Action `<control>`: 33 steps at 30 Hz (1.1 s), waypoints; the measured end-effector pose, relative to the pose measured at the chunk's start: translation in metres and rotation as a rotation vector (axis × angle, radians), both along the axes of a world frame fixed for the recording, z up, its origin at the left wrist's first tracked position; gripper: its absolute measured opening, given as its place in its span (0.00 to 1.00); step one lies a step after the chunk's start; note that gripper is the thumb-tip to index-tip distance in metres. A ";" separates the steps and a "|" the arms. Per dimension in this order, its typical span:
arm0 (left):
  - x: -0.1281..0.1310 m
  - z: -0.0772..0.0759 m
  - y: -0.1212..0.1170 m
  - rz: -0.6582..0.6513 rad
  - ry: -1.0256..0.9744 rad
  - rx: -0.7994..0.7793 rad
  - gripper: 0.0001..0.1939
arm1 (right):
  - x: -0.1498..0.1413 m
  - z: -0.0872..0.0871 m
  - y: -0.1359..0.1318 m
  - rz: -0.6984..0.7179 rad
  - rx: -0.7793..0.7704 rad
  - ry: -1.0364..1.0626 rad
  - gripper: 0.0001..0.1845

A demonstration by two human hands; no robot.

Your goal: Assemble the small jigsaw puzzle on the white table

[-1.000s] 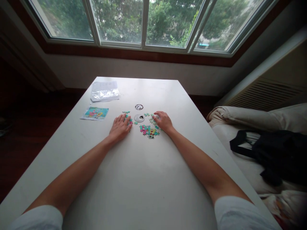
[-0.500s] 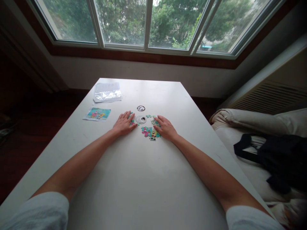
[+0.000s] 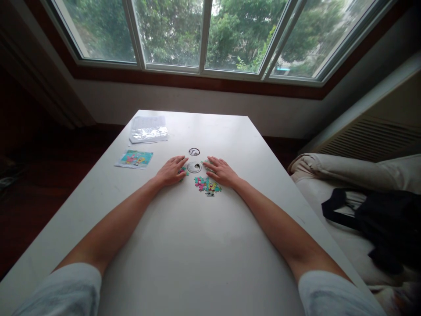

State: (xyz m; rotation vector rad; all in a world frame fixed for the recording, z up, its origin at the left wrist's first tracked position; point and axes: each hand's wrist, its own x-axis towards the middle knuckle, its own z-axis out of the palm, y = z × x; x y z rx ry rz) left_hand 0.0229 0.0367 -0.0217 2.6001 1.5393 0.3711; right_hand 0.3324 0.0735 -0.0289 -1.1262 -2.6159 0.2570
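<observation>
My left hand (image 3: 171, 170) lies on the white table with its fingers spread, touching a few loose puzzle pieces (image 3: 183, 171) that it partly covers. Opposite it, my right hand (image 3: 222, 171) rests palm down with fingers apart over more small pieces, mostly hidden under it. Between the hands is a round grey-and-white disc (image 3: 194, 167), and a smaller round disc (image 3: 194, 152) lies just beyond. Closer to me, a joined patch of pink, yellow and turquoise puzzle pieces (image 3: 208, 184) lies by the right hand's thumb side.
A colourful picture sheet (image 3: 134, 159) lies on the table (image 3: 184, 254) to the left, with a clear plastic bag and papers (image 3: 148, 129) behind it. On the right, a pale sofa (image 3: 348, 171) carries a black bag (image 3: 384, 215). Windows line the far wall.
My right hand has slid left towards the disc, off the edge of the joined pieces and over the loose ones. My left hand has barely moved. The view has tilted slightly.
</observation>
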 end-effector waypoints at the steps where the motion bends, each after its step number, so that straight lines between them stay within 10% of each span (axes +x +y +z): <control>1: 0.000 0.000 -0.001 -0.004 -0.008 0.009 0.35 | 0.000 0.001 -0.001 0.015 -0.003 0.000 0.28; 15: 0.000 0.007 -0.010 -0.034 -0.014 -0.007 0.32 | 0.007 0.006 -0.012 0.089 0.028 0.164 0.21; 25: -0.006 0.010 -0.017 -0.081 -0.074 -0.025 0.29 | 0.014 0.004 -0.010 -0.153 0.031 0.404 0.13; 33: -0.004 0.012 -0.019 -0.054 -0.109 0.026 0.24 | 0.004 0.009 -0.019 0.026 0.078 0.252 0.09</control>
